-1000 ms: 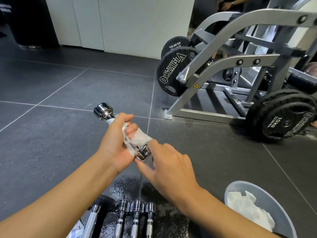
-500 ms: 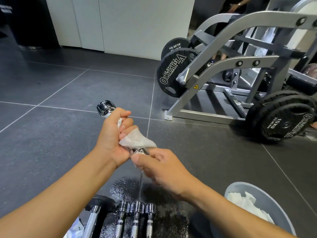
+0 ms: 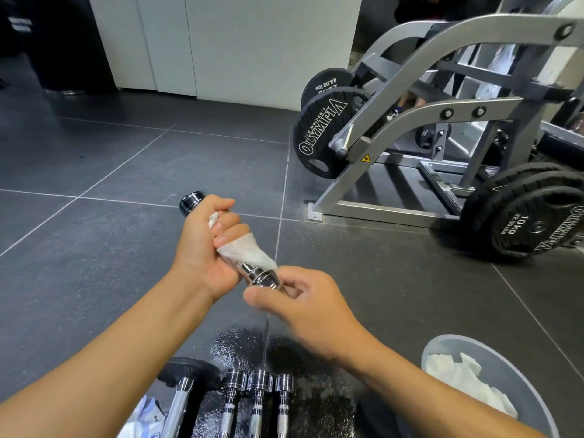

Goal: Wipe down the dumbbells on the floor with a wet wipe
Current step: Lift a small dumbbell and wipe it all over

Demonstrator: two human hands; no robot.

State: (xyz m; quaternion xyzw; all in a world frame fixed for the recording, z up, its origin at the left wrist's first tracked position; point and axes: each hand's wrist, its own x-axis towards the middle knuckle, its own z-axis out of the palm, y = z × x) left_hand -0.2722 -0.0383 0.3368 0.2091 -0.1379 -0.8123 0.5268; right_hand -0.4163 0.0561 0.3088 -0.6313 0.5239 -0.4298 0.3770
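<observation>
I hold a small chrome dumbbell [image 3: 262,277] above the dark floor, tilted from upper left to lower right. My left hand [image 3: 202,245] is wrapped around its shaft with a white wet wipe [image 3: 249,252] pressed against the metal. The far chrome end [image 3: 191,202] sticks out past my left fist. My right hand [image 3: 303,303] pinches the near end cap between thumb and fingers. Three more chrome dumbbells [image 3: 257,403] lie side by side on the floor below my arms, beside a longer chrome bar [image 3: 178,406].
A grey bin [image 3: 512,368] with used wipes stands at the lower right. A grey plate-loaded machine [image 3: 395,137] with black weight plates [image 3: 319,137] fills the right side. A wipe packet [image 3: 142,418] lies at the bottom left. White wall panels stand behind.
My left hand has slid up the shaft toward the far end with the wipe, uncovering the near end. My right hand has shifted its pinch on the near cap.
</observation>
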